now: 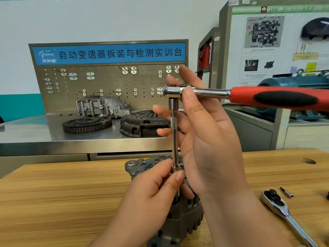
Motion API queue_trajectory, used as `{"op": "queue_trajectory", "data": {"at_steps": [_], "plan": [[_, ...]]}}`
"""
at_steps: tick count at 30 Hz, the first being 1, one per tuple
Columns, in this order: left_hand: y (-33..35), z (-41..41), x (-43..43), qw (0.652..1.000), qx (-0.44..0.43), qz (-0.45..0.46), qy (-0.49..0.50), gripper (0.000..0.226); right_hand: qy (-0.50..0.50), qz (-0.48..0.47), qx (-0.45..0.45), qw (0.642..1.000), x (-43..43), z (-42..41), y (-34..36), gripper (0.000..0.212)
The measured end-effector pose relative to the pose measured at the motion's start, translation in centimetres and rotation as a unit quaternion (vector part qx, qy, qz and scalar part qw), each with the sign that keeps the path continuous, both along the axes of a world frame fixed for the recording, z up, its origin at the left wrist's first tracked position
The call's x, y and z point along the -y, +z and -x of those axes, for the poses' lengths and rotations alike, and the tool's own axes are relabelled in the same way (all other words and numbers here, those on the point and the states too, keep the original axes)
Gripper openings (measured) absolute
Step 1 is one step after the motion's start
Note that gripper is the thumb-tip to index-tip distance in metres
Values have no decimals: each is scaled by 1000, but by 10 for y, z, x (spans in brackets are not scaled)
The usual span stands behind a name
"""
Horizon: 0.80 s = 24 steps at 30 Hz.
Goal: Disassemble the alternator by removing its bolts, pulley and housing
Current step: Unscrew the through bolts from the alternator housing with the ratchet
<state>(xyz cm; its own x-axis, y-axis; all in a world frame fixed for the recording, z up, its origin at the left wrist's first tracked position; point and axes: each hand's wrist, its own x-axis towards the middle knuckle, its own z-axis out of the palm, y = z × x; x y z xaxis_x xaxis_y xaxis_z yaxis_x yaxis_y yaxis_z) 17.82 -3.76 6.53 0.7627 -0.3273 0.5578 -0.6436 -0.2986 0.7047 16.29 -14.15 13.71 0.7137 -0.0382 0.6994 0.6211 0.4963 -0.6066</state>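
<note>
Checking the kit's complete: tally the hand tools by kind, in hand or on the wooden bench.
ratchets: 2 (red-handled ratchet, chrome ratchet)
extension bar: 1
loose bit: 1
Total: 4

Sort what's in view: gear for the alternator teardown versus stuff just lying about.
In use: alternator, red-handled ratchet, extension bar, left hand pinching its lower end, right hand on the ratchet head.
Lying about: chrome ratchet, small bit, flywheel, clutch cover, aluminium housing.
</note>
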Motion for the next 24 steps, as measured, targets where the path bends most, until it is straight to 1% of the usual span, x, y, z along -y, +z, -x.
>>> {"op": "queue_trajectory", "data": {"at_steps": [2, 3, 5, 6, 8, 11, 13, 15, 17, 19, 20, 22, 24], "plan": [[0, 1, 1, 1000, 1, 17, -11, 27, 45, -3, -21, 999, 1, 0, 1, 25], [0, 2, 1, 999, -3, 28, -22, 26, 67, 2, -35, 997, 1, 0, 1, 32], [0, 2, 1, 998, -9, 47, -41, 34, 101, 12, -64, 993, 2, -2, 1, 43], [0, 2, 0, 998, -8, 49, -43, 38, 108, 14, -71, 992, 2, -2, 0, 44], [-1, 1, -1, 998, 3, 48, -39, 43, 101, 13, -68, 992, 1, -3, -2, 39], [-1, 0, -1, 999, 13, 39, -30, 42, 55, 8, -42, 998, -3, -3, -4, 25], [0, 0, 0, 999, 17, 38, -25, 39, 15, 8, -22, 1000, -5, -2, -4, 26], [0, 0, 1, 998, 9, 47, -26, 39, -4, 8, -1, 1000, -6, -2, -4, 29], [-2, 0, 1, 998, -2, 58, -26, 36, 2, 7, 11, 1000, -7, 0, -3, 29], [-3, 0, 1, 997, -18, 64, -32, 29, 15, 11, 5, 1000, -8, 0, -3, 26], [-3, -1, 1, 997, -22, 65, -39, 30, 22, 14, -3, 1000, -7, 0, -3, 26], [-3, -2, -1, 996, -17, 67, -55, 34, 35, 23, -16, 999, -5, -1, -1, 29], [-2, -1, -2, 995, -19, 73, -69, 33, 54, 33, -27, 998, 0, -2, 0, 36]]}}
